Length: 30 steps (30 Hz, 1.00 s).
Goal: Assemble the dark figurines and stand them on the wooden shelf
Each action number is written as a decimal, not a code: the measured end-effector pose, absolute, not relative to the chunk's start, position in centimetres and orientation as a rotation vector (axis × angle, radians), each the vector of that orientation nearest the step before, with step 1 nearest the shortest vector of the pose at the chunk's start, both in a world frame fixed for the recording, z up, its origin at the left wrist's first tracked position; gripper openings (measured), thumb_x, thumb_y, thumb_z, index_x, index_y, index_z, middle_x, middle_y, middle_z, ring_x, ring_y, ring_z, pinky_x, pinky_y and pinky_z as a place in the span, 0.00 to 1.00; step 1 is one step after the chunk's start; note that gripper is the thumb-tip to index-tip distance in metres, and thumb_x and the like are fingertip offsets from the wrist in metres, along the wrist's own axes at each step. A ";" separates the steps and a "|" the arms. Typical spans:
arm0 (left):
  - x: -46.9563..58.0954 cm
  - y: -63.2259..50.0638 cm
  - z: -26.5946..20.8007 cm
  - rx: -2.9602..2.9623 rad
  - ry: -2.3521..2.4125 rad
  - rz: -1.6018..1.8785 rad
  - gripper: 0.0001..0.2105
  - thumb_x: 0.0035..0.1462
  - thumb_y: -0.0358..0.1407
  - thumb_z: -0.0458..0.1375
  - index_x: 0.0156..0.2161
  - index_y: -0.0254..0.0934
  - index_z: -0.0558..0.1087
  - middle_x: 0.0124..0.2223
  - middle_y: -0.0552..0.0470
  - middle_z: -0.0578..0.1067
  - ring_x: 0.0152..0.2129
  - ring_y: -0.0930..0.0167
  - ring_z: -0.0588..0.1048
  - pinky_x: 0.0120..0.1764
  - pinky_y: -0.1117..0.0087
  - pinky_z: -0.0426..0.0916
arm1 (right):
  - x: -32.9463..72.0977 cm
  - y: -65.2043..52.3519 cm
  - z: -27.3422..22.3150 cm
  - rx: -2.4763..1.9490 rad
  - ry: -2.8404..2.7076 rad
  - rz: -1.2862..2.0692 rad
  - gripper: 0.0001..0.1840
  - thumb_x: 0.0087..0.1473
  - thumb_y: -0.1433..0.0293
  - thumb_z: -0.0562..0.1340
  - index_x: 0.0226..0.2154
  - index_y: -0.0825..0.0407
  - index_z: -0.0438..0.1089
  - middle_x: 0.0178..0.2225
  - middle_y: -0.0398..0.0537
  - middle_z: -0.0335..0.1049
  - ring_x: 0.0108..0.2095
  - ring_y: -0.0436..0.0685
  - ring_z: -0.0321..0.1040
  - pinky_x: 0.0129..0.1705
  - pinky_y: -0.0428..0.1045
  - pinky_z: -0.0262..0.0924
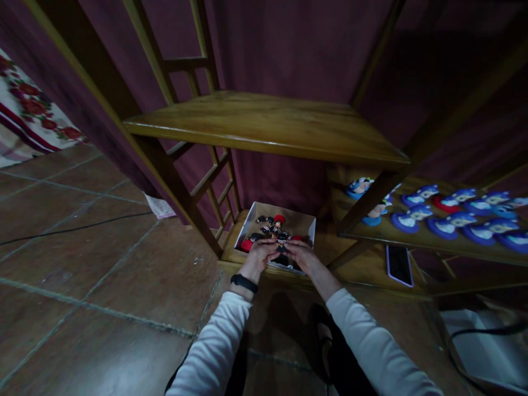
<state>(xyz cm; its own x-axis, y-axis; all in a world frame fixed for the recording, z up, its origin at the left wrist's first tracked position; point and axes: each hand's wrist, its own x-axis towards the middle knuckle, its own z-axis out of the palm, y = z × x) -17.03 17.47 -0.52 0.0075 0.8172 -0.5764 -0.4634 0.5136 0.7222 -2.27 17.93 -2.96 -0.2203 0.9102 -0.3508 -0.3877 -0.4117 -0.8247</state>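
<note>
Should the fingertips slacken, a small dark figurine, lightly pinched between left hand and right hand, could drop onto its neighbours. It sits above the near side of a shallow box, which holds more red-and-black figurines (some hidden by fingers).
</note>
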 end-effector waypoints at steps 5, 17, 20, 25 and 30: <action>-17.0 17.1 -1.1 0.380 1.258 1.035 0.08 0.42 0.22 0.64 0.30 0.29 0.73 0.22 0.51 0.73 0.18 0.75 0.72 0.28 0.71 0.71 | -2.5 17.6 -3.5 -1.038 -0.727 1.816 0.12 0.33 0.69 0.72 0.26 0.54 0.74 0.31 0.48 0.76 0.33 0.53 0.72 0.39 0.50 0.66; -16.9 15.0 0.2 0.259 1.142 1.019 0.06 0.47 0.24 0.61 0.32 0.31 0.71 0.26 0.52 0.73 0.21 0.77 0.73 0.29 0.74 0.72 | -2.8 14.5 -1.2 -0.986 -0.744 1.667 0.15 0.37 0.65 0.70 0.31 0.51 0.73 0.29 0.44 0.74 0.29 0.51 0.71 0.36 0.50 0.67; -17.1 13.5 0.5 0.255 1.116 1.022 0.05 0.48 0.24 0.61 0.32 0.31 0.71 0.27 0.51 0.74 0.21 0.77 0.73 0.30 0.75 0.72 | -2.5 12.8 -0.9 -1.000 -0.778 1.654 0.19 0.38 0.64 0.69 0.37 0.48 0.72 0.30 0.43 0.74 0.29 0.51 0.71 0.36 0.50 0.67; -17.1 10.7 1.3 0.356 1.180 1.101 0.07 0.46 0.25 0.63 0.32 0.32 0.71 0.27 0.51 0.74 0.20 0.78 0.72 0.30 0.74 0.71 | -1.7 10.0 -1.1 -1.048 -0.855 1.620 0.22 0.37 0.63 0.69 0.39 0.47 0.72 0.35 0.44 0.73 0.31 0.51 0.70 0.37 0.49 0.66; -16.2 7.9 1.9 0.484 1.256 1.175 0.10 0.42 0.25 0.66 0.32 0.31 0.72 0.25 0.53 0.73 0.19 0.79 0.71 0.29 0.75 0.70 | -1.4 8.7 -0.3 -0.981 -1.038 1.475 0.25 0.32 0.66 0.70 0.38 0.48 0.72 0.36 0.44 0.73 0.37 0.53 0.69 0.42 0.51 0.63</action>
